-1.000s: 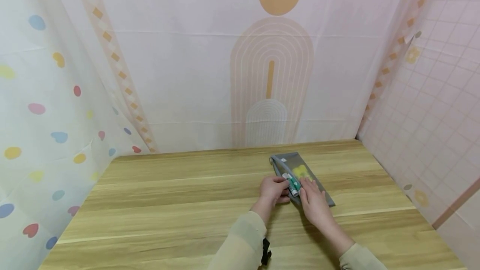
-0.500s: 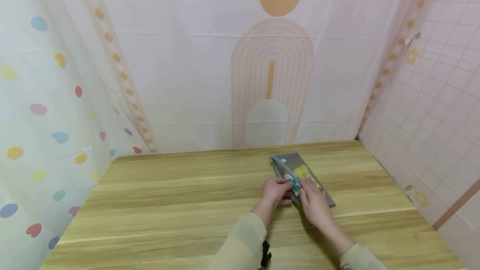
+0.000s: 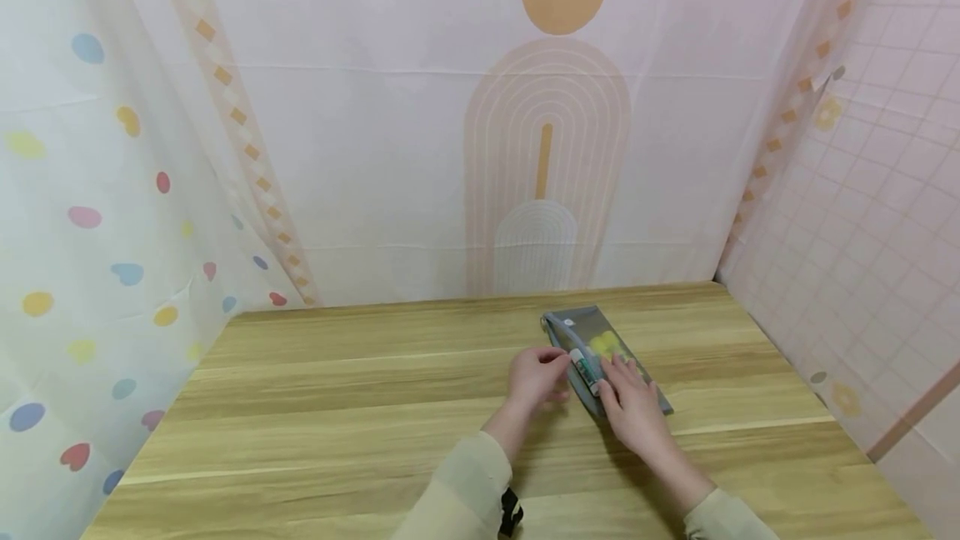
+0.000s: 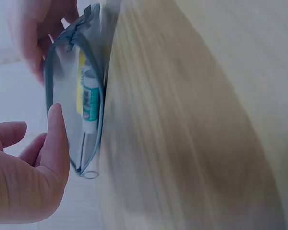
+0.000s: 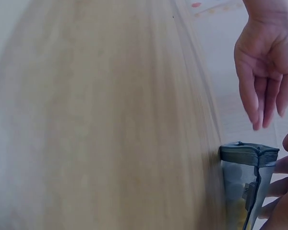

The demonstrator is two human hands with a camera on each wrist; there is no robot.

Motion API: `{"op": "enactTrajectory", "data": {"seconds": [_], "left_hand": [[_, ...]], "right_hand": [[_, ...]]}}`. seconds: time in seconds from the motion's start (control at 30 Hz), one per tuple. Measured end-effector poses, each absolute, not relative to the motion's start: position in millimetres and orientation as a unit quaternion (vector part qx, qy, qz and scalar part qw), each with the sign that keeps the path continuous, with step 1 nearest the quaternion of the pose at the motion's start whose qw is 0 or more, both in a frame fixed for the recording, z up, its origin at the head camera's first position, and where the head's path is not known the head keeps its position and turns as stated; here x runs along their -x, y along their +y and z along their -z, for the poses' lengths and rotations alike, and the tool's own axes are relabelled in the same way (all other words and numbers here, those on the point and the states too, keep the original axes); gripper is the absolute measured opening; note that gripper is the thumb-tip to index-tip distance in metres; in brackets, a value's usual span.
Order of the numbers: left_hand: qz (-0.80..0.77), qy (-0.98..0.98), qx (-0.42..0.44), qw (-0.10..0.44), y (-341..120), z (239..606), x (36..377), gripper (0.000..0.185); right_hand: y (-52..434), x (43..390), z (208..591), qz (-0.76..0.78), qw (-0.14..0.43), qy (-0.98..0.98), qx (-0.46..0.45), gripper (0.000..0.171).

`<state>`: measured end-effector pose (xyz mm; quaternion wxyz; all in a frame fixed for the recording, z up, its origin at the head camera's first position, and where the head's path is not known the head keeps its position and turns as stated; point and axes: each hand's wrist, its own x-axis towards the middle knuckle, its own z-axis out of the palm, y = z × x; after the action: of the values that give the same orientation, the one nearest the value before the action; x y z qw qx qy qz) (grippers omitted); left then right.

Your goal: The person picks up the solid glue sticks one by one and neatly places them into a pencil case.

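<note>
A grey see-through zip pouch (image 3: pixel 600 325) lies on the table, its zippered mouth gaping to the left. Inside the mouth is a white-and-green glue stick (image 4: pixel 90 103), which also shows beside yellow things (image 3: pixel 604 343) under the mesh. My left hand (image 3: pixel 534 377) is just left of the mouth, fingers loosely bent and holding nothing; the glue stick is apart from it. My right hand (image 3: pixel 633 408) lies over the near end of the pouch and grips its upper edge. In the right wrist view the right fingers (image 5: pixel 278 187) reach the pouch's upper side.
The wood-grain table (image 3: pixel 360 407) runs back to a patterned cloth (image 3: pixel 390 148). A dotted curtain (image 3: pixel 82 290) hangs on the left and a checked one (image 3: pixel 885 190) on the right. A black strap (image 3: pixel 511 513) shows at my left sleeve.
My left hand has let go of the glue stick and drawn back leftward from the pouch's mouth. The glue stick now lies inside it. My right hand has stayed on the pouch.
</note>
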<state>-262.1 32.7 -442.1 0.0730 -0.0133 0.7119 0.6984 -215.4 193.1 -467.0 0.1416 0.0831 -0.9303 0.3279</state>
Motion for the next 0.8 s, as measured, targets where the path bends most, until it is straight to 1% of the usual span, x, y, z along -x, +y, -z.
{"op": "enactTrajectory", "data": {"seconds": [0.13, 0.33, 0.6, 0.8], "left_hand": [[-0.683, 0.728, -0.005, 0.057, 21.8, 439.8, 260.3, 0.022], [-0.663, 0.747, -0.027, 0.04, 8.2, 441.4, 253.7, 0.022], [-0.647, 0.758, -0.066, 0.048, -1.8, 434.2, 243.0, 0.024], [-0.63, 0.77, -0.096, 0.042, -7.4, 428.9, 236.1, 0.023]], "right_hand": [[193.5, 216.6, 467.2, -0.329, 0.156, -0.926, -0.1, 0.038], [195.1, 219.2, 469.7, -0.304, 0.17, -0.925, -0.151, 0.036], [194.4, 220.5, 470.6, -0.26, 0.139, -0.939, -0.174, 0.035], [193.9, 220.0, 469.5, -0.212, 0.091, -0.956, -0.179, 0.036]]}}
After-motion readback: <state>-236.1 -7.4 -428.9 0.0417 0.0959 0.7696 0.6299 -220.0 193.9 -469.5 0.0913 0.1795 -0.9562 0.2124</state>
